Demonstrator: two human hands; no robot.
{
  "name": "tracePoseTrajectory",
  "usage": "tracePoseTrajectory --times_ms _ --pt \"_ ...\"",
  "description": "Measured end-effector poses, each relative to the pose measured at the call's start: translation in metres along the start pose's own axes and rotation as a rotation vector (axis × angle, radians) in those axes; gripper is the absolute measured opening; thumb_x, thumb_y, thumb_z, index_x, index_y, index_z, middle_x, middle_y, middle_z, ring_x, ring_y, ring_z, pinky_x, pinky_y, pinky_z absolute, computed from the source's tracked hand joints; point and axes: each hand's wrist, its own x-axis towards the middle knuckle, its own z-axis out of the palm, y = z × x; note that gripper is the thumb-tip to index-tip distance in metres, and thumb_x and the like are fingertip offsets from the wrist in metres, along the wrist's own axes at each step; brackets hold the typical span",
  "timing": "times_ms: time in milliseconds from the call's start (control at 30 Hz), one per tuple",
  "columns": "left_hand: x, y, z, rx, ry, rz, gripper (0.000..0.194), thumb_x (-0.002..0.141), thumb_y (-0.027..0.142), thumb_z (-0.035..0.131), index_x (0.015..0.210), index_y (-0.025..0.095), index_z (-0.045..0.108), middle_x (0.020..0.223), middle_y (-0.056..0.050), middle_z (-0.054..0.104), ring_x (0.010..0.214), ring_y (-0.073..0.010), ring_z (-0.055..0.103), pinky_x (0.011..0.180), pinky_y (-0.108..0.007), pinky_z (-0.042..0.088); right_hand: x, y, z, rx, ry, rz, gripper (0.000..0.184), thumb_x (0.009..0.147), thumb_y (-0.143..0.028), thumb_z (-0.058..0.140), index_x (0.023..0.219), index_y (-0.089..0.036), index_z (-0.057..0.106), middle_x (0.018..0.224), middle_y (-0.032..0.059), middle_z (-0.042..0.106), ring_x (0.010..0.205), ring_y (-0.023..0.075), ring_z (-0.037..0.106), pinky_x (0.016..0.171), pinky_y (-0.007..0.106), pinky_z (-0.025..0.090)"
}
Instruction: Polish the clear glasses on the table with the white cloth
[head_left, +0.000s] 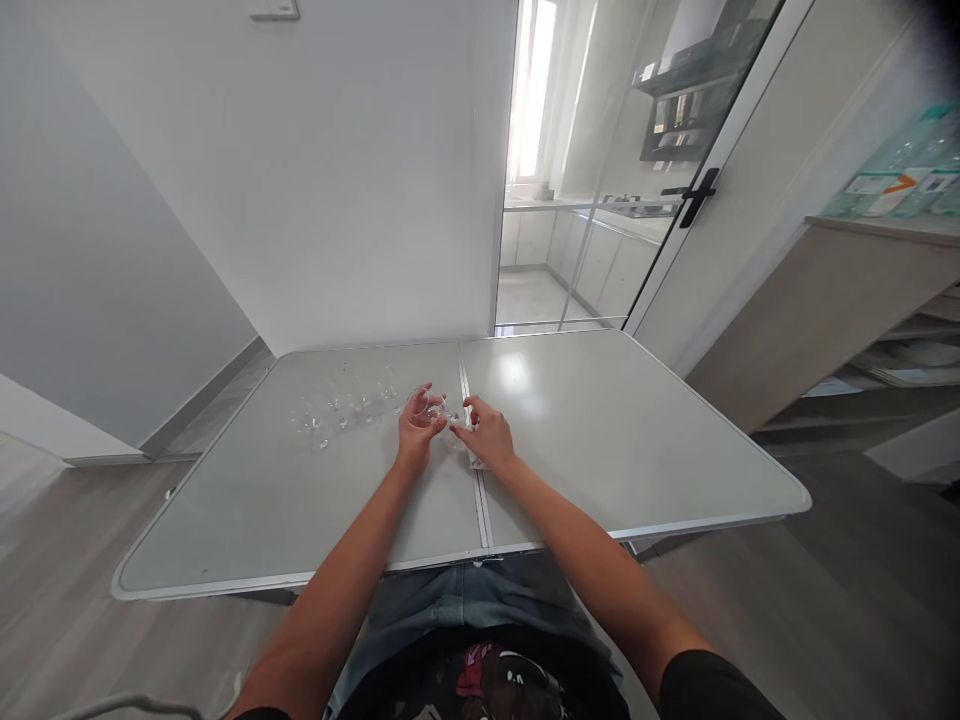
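My left hand [420,425] and my right hand [487,432] meet over the middle seam of a pale grey folding table [600,450]. Together they hold a small clear glass [433,408] lying on its side; the left fingers curl around its bowl and the right fingers pinch the other end. Left of my hands, several more small clear glasses [341,410] stand in rows on the table. Something white [477,461] peeks out under my right hand; I cannot make out what it is.
A white wall [337,180] stands behind the table. A sliding glass door [600,200] with a black handle opens onto a kitchen. At the right a wooden shelf unit [862,300] carries packed water bottles [900,170].
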Motion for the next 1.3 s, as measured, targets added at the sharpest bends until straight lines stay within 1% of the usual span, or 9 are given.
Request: tracePoseTrajectory --times_ms 133,467,533,633,733,867,933,1067,1300 --pt "-0.004 0.002 0.005 0.066 -0.059 -0.001 0.073 0.062 0.028 0.092 0.129 0.027 0.063 0.104 -0.006 0.069 0.113 -0.0249 0.064 0.092 -0.034 0.051 -0.002 0.000 0.001 -0.122 -0.041 -0.066 0.018 0.087 -0.038 0.065 0.098 -0.027 0.074 0.089 0.0021 0.066 0.072 0.0151 0.059 0.065 0.026 0.037" --pt "-0.009 0.003 0.010 0.067 -0.182 -0.086 0.081 0.059 0.033 0.094 0.132 0.022 0.062 0.111 -0.008 0.069 0.104 -0.0242 0.065 0.094 -0.036 0.050 0.000 0.001 -0.002 -0.133 -0.179 -0.177 0.017 0.087 -0.034 0.065 0.098 -0.031 0.077 0.097 0.0021 0.069 0.076 0.0155 0.060 0.065 0.025 0.036" --pt "-0.009 0.004 0.012 0.065 -0.220 -0.089 0.086 0.061 0.034 0.093 0.138 0.024 0.057 0.124 -0.012 0.066 0.114 -0.0264 0.062 0.099 -0.038 0.048 0.001 0.002 -0.003 -0.102 -0.175 -0.168 0.018 0.087 -0.031 0.065 0.099 -0.031 0.078 0.095 0.0015 0.070 0.077 0.0158 0.061 0.067 0.025 0.038" --pt "-0.007 0.005 0.015 0.057 -0.235 -0.070 0.095 0.065 0.038 0.090 0.148 0.030 0.046 0.149 -0.015 0.050 0.128 -0.0279 0.053 0.103 -0.039 0.045 0.008 0.009 -0.008 -0.038 -0.107 -0.116 0.021 0.088 -0.031 0.063 0.103 -0.032 0.077 0.094 0.0013 0.072 0.081 0.0173 0.064 0.073 0.025 0.042" --pt "-0.005 0.006 0.014 0.075 -0.190 -0.078 0.082 0.074 0.042 0.083 0.146 0.032 0.046 0.154 -0.014 0.044 0.126 -0.0263 0.053 0.098 -0.038 0.047 0.022 0.025 -0.020 -0.018 0.000 -0.025 0.021 0.089 -0.037 0.062 0.100 -0.029 0.078 0.098 0.0036 0.075 0.089 0.0197 0.067 0.079 0.027 0.046" --pt "-0.006 0.007 0.013 0.140 -0.136 -0.116 0.052 0.080 0.043 0.077 0.127 0.027 0.063 0.144 -0.012 0.054 0.118 -0.0251 0.056 0.091 -0.035 0.047 0.039 0.056 -0.039 -0.115 0.082 0.178 0.024 0.086 -0.041 0.064 0.089 -0.024 0.080 0.094 0.0059 0.078 0.086 0.0211 0.069 0.078 0.028 0.049" --pt "-0.006 0.009 0.013 0.161 -0.128 -0.140 0.042 0.082 0.044 0.076 0.118 0.025 0.068 0.139 -0.011 0.058 0.113 -0.0241 0.057 0.088 -0.033 0.047 0.044 0.069 -0.044 -0.161 0.095 0.220 0.025 0.085 -0.042 0.065 0.089 -0.023 0.080 0.094 0.0065 0.078 0.087 0.0219 0.070 0.079 0.028 0.049" --pt "-0.007 0.009 0.014 0.168 -0.123 -0.152 0.034 0.083 0.043 0.073 0.111 0.023 0.070 0.134 -0.010 0.060 0.105 -0.0210 0.059 0.085 -0.031 0.047 0.048 0.085 -0.046 -0.212 0.075 0.264 0.027 0.084 -0.043 0.064 0.093 -0.024 0.081 0.097 0.0066 0.079 0.091 0.0216 0.070 0.078 0.027 0.049" --pt "-0.006 0.003 0.012 0.178 -0.100 -0.165 0.030 0.084 0.044 0.072 0.106 0.023 0.070 0.130 -0.009 0.062 0.096 -0.0185 0.059 0.079 -0.030 0.047 0.052 0.093 -0.039 -0.258 0.047 0.285 0.027 0.086 -0.041 0.062 0.095 -0.024 0.081 0.098 0.0071 0.078 0.094 0.0212 0.070 0.076 0.026 0.049"
